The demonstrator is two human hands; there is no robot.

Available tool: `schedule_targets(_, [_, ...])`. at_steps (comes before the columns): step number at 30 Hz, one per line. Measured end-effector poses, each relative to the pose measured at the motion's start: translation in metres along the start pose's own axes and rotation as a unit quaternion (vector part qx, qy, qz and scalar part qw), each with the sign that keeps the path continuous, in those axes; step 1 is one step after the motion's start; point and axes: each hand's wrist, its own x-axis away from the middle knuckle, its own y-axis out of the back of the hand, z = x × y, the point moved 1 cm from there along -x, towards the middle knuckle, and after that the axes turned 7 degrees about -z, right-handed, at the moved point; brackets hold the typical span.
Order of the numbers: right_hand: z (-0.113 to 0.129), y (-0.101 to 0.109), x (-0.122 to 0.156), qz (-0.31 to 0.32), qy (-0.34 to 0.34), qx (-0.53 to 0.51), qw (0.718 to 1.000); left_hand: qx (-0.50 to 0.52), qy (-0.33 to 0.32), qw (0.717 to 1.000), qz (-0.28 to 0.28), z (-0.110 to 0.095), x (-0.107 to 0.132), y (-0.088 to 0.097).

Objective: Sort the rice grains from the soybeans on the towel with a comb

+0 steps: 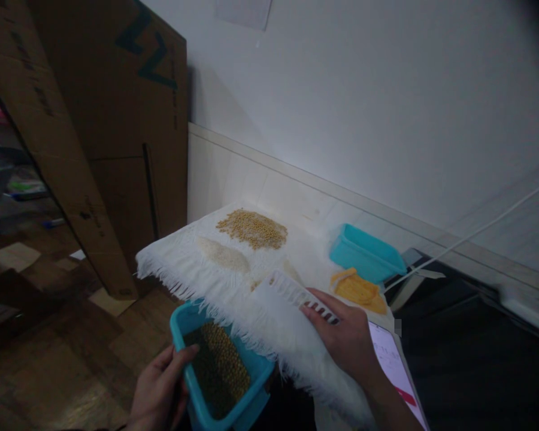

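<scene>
My left hand (pixel 159 389) grips the near rim of a teal tub (pixel 251 400) part-filled with yellow beans (pixel 222 368), held just under the fringed front edge of a white cloth (pixel 175 257). My right hand (pixel 345 338) holds a white comb-like scraper (pixel 281 293) flat on the cloth near that edge. On the cloth lie a heap of yellow beans (pixel 253 228) at the back and a pile of white grains (pixel 223 254) in front of it.
A second teal tub (pixel 366 251) stands at the cloth's right, with an orange-yellow heap (pixel 359 290) in front of it. Tall cardboard boxes (pixel 94 120) lean at the left. A white cable (pixel 476 230) crosses a dark surface on the right. Wooden floor below.
</scene>
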Motion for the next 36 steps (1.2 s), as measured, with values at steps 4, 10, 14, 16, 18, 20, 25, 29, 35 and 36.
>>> schedule_targets(4, [-0.035,0.006,-0.012,-0.007,-0.050,-0.017,0.999,0.006,-0.002,1.000,0.005,0.001,-0.001,0.001])
schedule_targets(10, [-0.036,0.007,-0.009,-0.059,-0.021,0.002,0.998,0.022,-0.002,1.000,0.015,0.007,-0.004,0.002])
schedule_targets(14, [-0.011,-0.004,-0.001,-0.059,0.022,0.028,0.998,-0.008,-0.010,1.000,0.009,0.005,-0.004,0.000])
schedule_targets(16, [-0.004,-0.010,0.000,-0.059,0.053,0.037,0.996,-0.010,-0.015,1.000,0.007,0.004,-0.004,0.000])
schedule_targets(18, [0.000,-0.013,0.000,-0.057,0.072,0.037,0.995,-0.010,-0.017,1.000,0.008,0.004,-0.004,0.000])
schedule_targets(20, [0.000,-0.014,-0.001,-0.053,0.077,0.032,0.995,-0.011,-0.011,1.000,0.012,0.006,-0.005,0.001])
schedule_targets(25, [0.002,-0.014,-0.003,-0.050,0.086,0.029,0.995,0.003,-0.002,1.000,0.015,0.009,-0.008,0.003])
schedule_targets(29, [0.005,-0.013,-0.002,-0.047,0.090,0.025,0.995,0.007,0.008,1.000,0.027,0.012,-0.009,0.005])
schedule_targets(35, [0.008,-0.013,0.000,-0.039,0.086,0.008,0.995,0.007,0.006,1.000,0.015,0.009,-0.007,0.003])
schedule_targets(36, [0.008,-0.013,-0.001,-0.039,0.088,0.007,0.995,0.006,0.003,1.000,0.011,0.007,-0.006,0.002])
